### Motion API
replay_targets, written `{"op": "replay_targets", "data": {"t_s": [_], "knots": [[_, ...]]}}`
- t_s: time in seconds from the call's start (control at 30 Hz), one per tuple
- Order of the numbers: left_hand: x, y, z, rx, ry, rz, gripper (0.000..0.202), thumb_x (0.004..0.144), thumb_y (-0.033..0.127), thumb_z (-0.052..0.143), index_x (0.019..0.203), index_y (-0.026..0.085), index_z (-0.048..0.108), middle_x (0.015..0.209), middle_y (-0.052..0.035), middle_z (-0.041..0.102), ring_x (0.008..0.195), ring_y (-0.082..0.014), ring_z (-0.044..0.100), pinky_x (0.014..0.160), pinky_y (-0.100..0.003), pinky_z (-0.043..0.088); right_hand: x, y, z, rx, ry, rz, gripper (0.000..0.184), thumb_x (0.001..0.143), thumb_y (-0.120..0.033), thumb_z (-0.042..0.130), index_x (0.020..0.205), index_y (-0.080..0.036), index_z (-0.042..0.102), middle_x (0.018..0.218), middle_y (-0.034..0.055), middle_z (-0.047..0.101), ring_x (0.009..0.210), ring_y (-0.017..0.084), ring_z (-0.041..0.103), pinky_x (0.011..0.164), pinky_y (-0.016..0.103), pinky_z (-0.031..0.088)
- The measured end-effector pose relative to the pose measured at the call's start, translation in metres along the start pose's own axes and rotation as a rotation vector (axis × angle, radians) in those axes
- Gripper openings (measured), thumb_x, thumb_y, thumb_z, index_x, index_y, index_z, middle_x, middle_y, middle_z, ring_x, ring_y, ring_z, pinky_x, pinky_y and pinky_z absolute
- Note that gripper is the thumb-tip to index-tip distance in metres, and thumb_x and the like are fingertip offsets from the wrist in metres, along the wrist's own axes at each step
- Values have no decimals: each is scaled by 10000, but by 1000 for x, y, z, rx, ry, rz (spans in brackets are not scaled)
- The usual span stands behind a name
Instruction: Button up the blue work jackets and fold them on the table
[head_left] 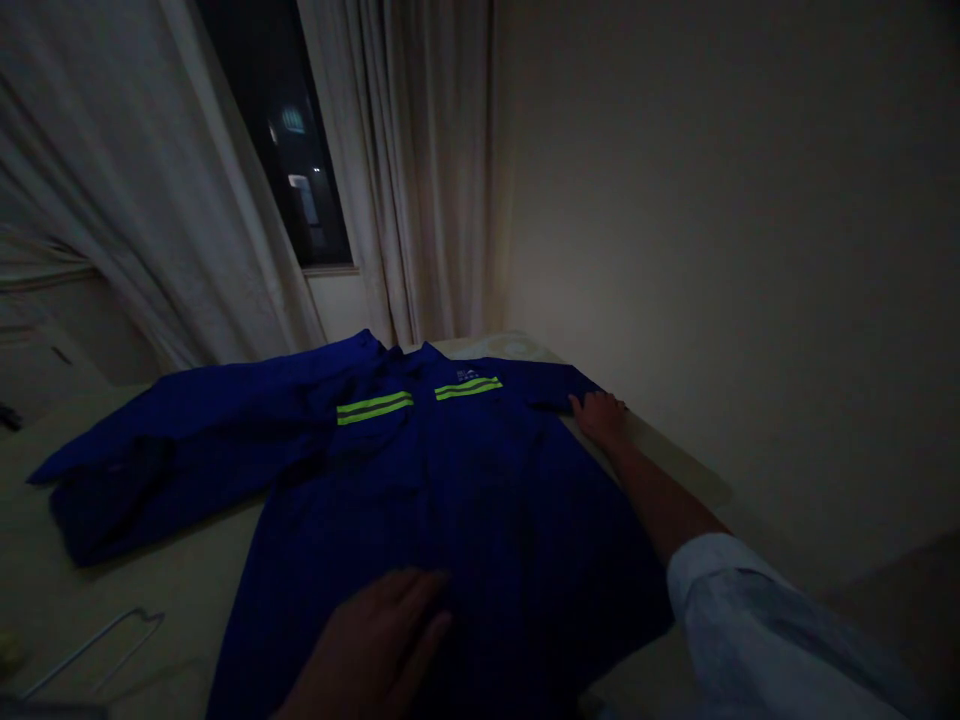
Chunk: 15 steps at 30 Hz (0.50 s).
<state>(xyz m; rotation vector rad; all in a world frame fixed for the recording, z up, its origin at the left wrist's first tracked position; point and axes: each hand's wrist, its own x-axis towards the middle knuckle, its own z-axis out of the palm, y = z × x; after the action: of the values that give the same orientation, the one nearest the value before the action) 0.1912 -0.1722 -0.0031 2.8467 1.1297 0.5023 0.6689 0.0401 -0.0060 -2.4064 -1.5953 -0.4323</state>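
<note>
A dark blue work jacket (472, 480) with yellow-green reflective stripes across the chest lies spread front up on a pale surface. Its sleeve on the left side stretches out wide, while the right-side sleeve reaches toward the wall. My right hand (600, 415) is at the end of that right-side sleeve, its fingers bent over the cloth. Over the lower front of the jacket is my left hand (375, 635), dim and slightly blurred, with thumb apart from the fingers and nothing seen in it. Whether it touches the cloth I cannot tell.
A thin wire hanger (79, 652) lies at the lower left, partly cut off by the frame. The pale bed-like surface (225, 560) meets a plain wall (720, 250) on the right. Behind stand long curtains (427, 170) and a dark window (300, 150). Light is low.
</note>
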Motion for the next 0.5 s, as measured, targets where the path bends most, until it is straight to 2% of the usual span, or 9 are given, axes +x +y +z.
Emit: {"op": "replay_targets", "data": {"t_s": [0.07, 0.1, 0.17, 0.23, 0.33, 0.43, 0.5], "knots": [[28, -44, -11, 65, 14, -146, 409, 1060, 454, 478, 1406, 321, 653, 1425, -48, 690, 1265, -240, 679, 1074, -418, 564, 13, -15, -6, 12, 63, -11, 523, 1063, -499, 438, 1120, -81, 747, 1226, 277, 675, 1217, 390, 564, 1039, 515, 385], [40, -66, -11, 102, 27, -192, 457, 1052, 489, 482, 1441, 304, 634, 1510, -74, 621, 1355, -283, 615, 1132, -493, 511, 20, -27, -7, 50, 85, -35, 472, 1060, -471, 462, 1138, -96, 737, 1240, 262, 674, 1223, 376, 561, 1047, 502, 387], [55, -106, 1, 149, 26, -251, 569, 1027, 560, 496, 1539, 316, 538, 1630, -91, 476, 1487, -351, 466, 1204, -618, 384, 37, -63, -6, 196, 81, -142, 392, 1055, -436, 497, 1199, -139, 707, 1276, 211, 678, 1237, 327, 567, 1072, 453, 399], [58, -132, 21, 159, 10, -275, 630, 1013, 607, 497, 1595, 375, 433, 1675, -69, 397, 1540, -377, 370, 1221, -676, 311, 54, -111, 1, 398, 9, -293, 384, 1051, -447, 528, 1267, -168, 678, 1311, 166, 681, 1258, 278, 581, 1104, 401, 408], [48, -146, 44, 158, 6, -266, 673, 1011, 614, 504, 1629, 425, 319, 1691, -40, 367, 1558, -369, 337, 1233, -660, 299, 78, -195, 20, 660, -139, -445, 563, 1001, -540, 617, 1410, -154, 606, 1423, 172, 636, 1335, 261, 578, 1151, 372, 405], [40, -144, 48, 189, 40, -224, 719, 1010, 595, 520, 1653, 420, 252, 1692, -32, 369, 1557, -362, 341, 1246, -631, 296, 104, -273, 38, 785, -261, -430, 822, 923, -642, 686, 1544, -141, 490, 1572, 204, 514, 1461, 300, 491, 1209, 398, 363], [40, -142, 46, 215, 54, -195, 741, 1010, 582, 525, 1665, 404, 228, 1693, -31, 366, 1554, -357, 348, 1243, -608, 313, 123, -313, 47, 816, -299, -391, 896, 894, -668, 703, 1576, -145, 451, 1613, 209, 464, 1499, 327, 445, 1226, 431, 342]]}}
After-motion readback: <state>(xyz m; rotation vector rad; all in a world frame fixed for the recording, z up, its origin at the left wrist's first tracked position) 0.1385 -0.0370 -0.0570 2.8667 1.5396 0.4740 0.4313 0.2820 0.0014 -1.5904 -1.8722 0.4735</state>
